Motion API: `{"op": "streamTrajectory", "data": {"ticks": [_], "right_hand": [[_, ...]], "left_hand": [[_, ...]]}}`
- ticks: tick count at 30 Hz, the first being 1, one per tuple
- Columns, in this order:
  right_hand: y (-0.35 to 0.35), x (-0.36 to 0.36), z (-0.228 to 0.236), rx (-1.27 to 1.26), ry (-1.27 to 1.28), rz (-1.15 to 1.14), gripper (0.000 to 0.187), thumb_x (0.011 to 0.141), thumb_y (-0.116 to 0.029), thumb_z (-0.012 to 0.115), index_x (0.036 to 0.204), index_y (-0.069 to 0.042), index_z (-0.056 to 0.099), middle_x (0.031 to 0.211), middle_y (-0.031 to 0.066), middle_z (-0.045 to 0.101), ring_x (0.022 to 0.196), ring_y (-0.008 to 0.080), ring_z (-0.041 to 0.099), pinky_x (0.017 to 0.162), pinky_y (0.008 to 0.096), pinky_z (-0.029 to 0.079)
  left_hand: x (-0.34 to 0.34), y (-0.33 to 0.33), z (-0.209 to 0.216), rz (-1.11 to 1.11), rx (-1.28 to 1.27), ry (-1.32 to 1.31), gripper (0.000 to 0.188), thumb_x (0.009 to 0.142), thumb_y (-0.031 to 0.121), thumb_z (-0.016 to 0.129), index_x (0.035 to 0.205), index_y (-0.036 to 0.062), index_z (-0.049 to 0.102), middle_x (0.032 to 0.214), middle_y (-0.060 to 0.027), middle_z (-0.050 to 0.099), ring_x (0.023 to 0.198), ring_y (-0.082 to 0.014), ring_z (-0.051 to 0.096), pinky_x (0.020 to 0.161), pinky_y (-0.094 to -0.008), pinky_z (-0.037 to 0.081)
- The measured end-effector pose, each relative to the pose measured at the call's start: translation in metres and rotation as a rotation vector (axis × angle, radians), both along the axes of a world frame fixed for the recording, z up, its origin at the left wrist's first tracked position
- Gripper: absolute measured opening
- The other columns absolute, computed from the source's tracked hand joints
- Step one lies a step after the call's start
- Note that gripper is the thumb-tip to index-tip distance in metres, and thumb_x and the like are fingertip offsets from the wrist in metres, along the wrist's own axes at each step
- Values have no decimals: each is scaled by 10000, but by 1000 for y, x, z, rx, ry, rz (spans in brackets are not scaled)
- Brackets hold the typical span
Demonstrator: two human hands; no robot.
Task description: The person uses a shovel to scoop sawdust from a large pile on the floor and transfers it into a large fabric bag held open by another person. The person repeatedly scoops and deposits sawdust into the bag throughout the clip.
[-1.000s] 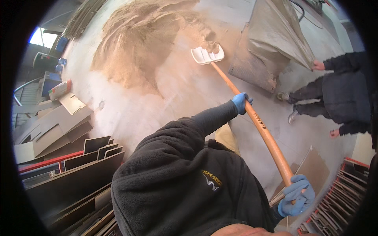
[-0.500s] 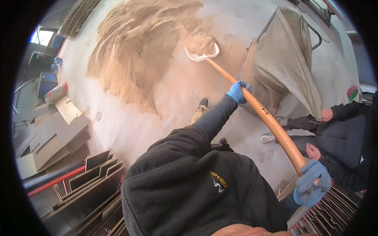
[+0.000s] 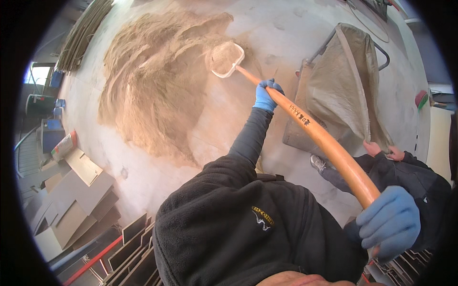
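A shovel with a long orange-brown wooden handle (image 3: 329, 148) runs from lower right to upper left. Around its handle, partway down, my left hand (image 3: 268, 95) is closed in a blue glove. My right hand (image 3: 390, 221), also gloved in blue, is wrapped round the upper end. The pale blade (image 3: 235, 56) is loaded with light brown powder (image 3: 223, 58) that looks like sawdust. It is at the right side of a large heap (image 3: 152, 90) of the same powder on the floor.
On the right, a person's two hands (image 3: 381, 150) hold the edge of a large beige sack (image 3: 341, 78) beside a metal frame (image 3: 383, 57). Board offcuts (image 3: 78, 186) are piled at left. Upright panels (image 3: 131, 252) fill the lower left; a brush (image 3: 421, 99) stands far right.
The shovel and both my hands have shifted; the blade and left hand went left, and the blade tilted. My right hand appears larger. The other person's second hand has come onto the sack.
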State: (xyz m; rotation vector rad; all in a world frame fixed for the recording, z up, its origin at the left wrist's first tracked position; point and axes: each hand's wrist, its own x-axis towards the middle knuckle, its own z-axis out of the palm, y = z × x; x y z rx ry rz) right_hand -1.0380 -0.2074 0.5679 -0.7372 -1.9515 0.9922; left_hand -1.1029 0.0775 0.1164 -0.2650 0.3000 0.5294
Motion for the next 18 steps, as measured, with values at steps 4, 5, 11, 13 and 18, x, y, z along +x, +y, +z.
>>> {"op": "streamTrajectory", "data": {"ticks": [4,5,11,13,18], "right_hand": [[11,-15,17,2,-58,123,105,798,-70,713,902,-62,703,841,69,696,766,192,682,759,339,591],[13,-19,17,-2,-64,132,113,808,-67,693,918,-67,716,818,72,696,761,195,685,768,342,591],[-2,-42,6,46,-24,131,58,817,-81,671,833,-53,719,733,62,662,699,187,676,772,356,596],[-17,-51,3,56,-12,132,62,815,-80,667,811,-49,720,706,57,648,679,183,672,772,362,598],[-70,-75,2,147,39,113,60,783,-84,666,768,-35,699,625,64,587,615,192,632,736,387,597]], "left_hand": [[-10,18,25,86,17,-240,167,783,131,544,669,218,459,570,99,485,556,-112,540,571,-298,434],[-13,22,31,107,-6,-321,179,783,119,545,684,233,449,570,112,471,548,-94,527,570,-285,421],[-43,30,60,243,222,-352,258,839,155,547,634,247,419,548,139,468,529,-33,524,523,-216,382],[-55,24,65,215,74,-609,171,853,133,539,701,203,573,561,133,518,513,-37,520,524,-191,399],[-78,-3,81,157,63,-682,284,923,224,491,643,263,459,542,186,522,590,-34,540,610,-216,417]]}}
